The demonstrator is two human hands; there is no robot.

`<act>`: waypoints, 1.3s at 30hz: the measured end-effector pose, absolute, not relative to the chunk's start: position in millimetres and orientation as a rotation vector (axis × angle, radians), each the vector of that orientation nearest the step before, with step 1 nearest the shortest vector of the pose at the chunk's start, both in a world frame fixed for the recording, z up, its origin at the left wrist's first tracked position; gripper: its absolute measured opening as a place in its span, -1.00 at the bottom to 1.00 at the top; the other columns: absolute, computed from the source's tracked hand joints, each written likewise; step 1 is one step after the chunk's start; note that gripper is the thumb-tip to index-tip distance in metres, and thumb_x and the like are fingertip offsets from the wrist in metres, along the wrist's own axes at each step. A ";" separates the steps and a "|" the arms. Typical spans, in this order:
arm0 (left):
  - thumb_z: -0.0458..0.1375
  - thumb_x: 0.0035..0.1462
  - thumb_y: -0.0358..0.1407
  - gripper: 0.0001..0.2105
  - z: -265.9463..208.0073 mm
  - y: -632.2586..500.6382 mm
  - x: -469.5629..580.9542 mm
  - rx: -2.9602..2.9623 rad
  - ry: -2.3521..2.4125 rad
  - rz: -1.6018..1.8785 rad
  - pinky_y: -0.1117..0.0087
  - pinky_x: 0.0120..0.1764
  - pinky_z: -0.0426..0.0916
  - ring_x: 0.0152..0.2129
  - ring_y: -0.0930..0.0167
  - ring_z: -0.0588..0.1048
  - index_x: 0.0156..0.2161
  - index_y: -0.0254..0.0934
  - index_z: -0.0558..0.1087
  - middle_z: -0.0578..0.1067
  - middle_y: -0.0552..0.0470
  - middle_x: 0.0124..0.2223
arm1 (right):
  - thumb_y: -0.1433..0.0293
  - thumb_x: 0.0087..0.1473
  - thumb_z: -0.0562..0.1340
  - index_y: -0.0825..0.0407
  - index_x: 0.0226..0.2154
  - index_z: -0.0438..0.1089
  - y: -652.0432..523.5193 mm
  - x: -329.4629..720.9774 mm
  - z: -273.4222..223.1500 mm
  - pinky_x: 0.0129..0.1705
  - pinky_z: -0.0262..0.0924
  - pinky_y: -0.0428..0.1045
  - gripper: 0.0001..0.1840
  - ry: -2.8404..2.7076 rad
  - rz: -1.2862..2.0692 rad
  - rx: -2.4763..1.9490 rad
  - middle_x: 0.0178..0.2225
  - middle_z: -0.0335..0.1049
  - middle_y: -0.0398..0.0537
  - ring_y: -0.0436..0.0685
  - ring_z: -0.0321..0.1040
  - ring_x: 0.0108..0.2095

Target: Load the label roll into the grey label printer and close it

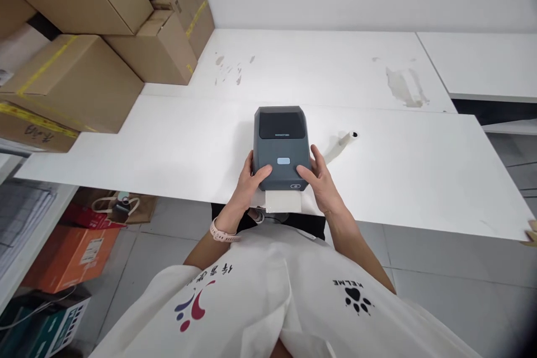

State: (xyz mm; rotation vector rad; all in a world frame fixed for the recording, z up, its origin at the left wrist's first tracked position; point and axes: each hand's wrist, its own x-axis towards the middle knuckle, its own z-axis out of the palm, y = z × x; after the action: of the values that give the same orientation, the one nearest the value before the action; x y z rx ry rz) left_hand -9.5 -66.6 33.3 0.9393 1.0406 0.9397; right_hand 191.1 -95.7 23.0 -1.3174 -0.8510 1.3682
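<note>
- To do it well: grip the printer (274, 151) evenly, keep it level, thumbs off the pale button (283, 161), don't crease the paper (283, 202).
- L hand (246, 183) & R hand (322, 185) both hold it, one per side, thumbs on top nr the front.
- Pos: by desk's (398, 179) near edge, approx mid-length; can't tell if lifted.
- Looks: dk grey body, blk window (282, 123) at far end, wht paper out the front.

The roll (346, 138) lies right of the printer (282, 149).
</note>
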 end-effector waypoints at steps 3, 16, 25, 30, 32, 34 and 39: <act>0.33 0.16 0.01 -0.21 28.0 -66.8 -11.6 1.016 1.084 0.932 -0.05 0.35 0.31 0.35 0.00 0.34 0.43 -0.14 0.22 0.36 -0.17 0.42 | -0.11 -0.06 0.48 -0.22 0.50 -0.04 -96.8 190.8 18.3 0.47 0.11 0.38 0.23 -0.810 1.435 -1.334 0.49 0.12 0.01 0.38 0.15 0.44; 0.28 0.16 0.14 -0.31 6.6 -101.9 -23.1 1.137 1.390 1.057 0.22 0.08 0.47 0.18 0.18 0.47 0.29 -0.13 0.33 0.41 -0.16 0.33 | -0.12 -0.16 0.51 -0.16 0.49 -0.04 -92.5 187.4 4.1 0.41 0.19 0.39 0.31 -0.774 1.362 -1.341 0.42 0.25 0.10 0.43 0.27 0.38; 0.38 0.01 0.15 -0.45 17.8 -129.7 -10.8 0.861 1.106 0.663 0.43 -0.52 0.03 -0.65 0.60 0.13 -0.58 -0.26 0.30 0.23 0.19 -0.60 | -0.09 -0.12 0.49 -0.12 0.48 0.02 -90.1 186.8 -4.4 0.42 0.18 0.34 0.24 -0.785 1.325 -1.290 0.43 0.24 0.08 0.39 0.27 0.38; 0.41 -0.04 0.15 -0.44 10.8 -123.4 -8.1 0.873 1.094 0.686 0.45 -0.53 0.03 -0.67 0.61 0.15 -0.59 -0.26 0.30 0.25 0.20 -0.63 | -0.12 -0.05 0.44 -0.12 0.48 0.00 -91.4 186.0 -4.1 0.39 0.19 0.36 0.19 -0.838 1.302 -1.305 0.43 0.22 0.12 0.40 0.25 0.38; 0.39 -0.05 0.19 -0.44 3.0 -121.9 -12.6 0.956 1.120 0.662 0.44 -0.53 0.09 -0.66 0.57 0.21 -0.60 -0.25 0.33 0.29 0.17 -0.64 | -0.10 0.03 0.39 -0.17 0.45 0.05 -95.0 183.9 2.3 0.41 0.13 0.41 0.07 -0.954 1.127 -1.371 0.47 0.14 0.09 0.41 0.16 0.43; 0.34 -0.01 0.22 -0.44 -0.4 -119.4 -20.8 1.053 1.129 0.586 0.43 -0.52 0.15 -0.64 0.52 0.29 -0.60 -0.26 0.39 0.38 0.09 -0.62 | -0.02 0.13 0.34 -0.20 0.41 0.13 -99.9 180.7 11.5 0.44 0.02 0.47 -0.12 -1.154 0.773 -1.434 0.44 0.19 0.06 0.42 0.04 0.47; 0.24 0.11 0.20 -0.48 12.4 -109.2 -52.9 1.199 1.191 0.619 0.42 -0.49 0.26 -0.59 0.47 0.37 -0.50 -0.26 0.56 0.51 0.02 -0.53 | 0.22 0.26 0.25 -0.24 0.26 0.30 -107.2 171.6 28.9 0.45 -0.11 0.47 -0.47 -1.739 0.221 -1.347 -0.02 0.65 -0.03 0.41 0.31 0.32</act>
State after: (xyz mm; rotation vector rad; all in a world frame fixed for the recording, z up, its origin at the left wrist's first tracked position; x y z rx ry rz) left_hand -52.9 -109.2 12.4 1.1994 1.1914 0.6192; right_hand 171.6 -107.2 28.9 -1.3473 -1.7392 0.2209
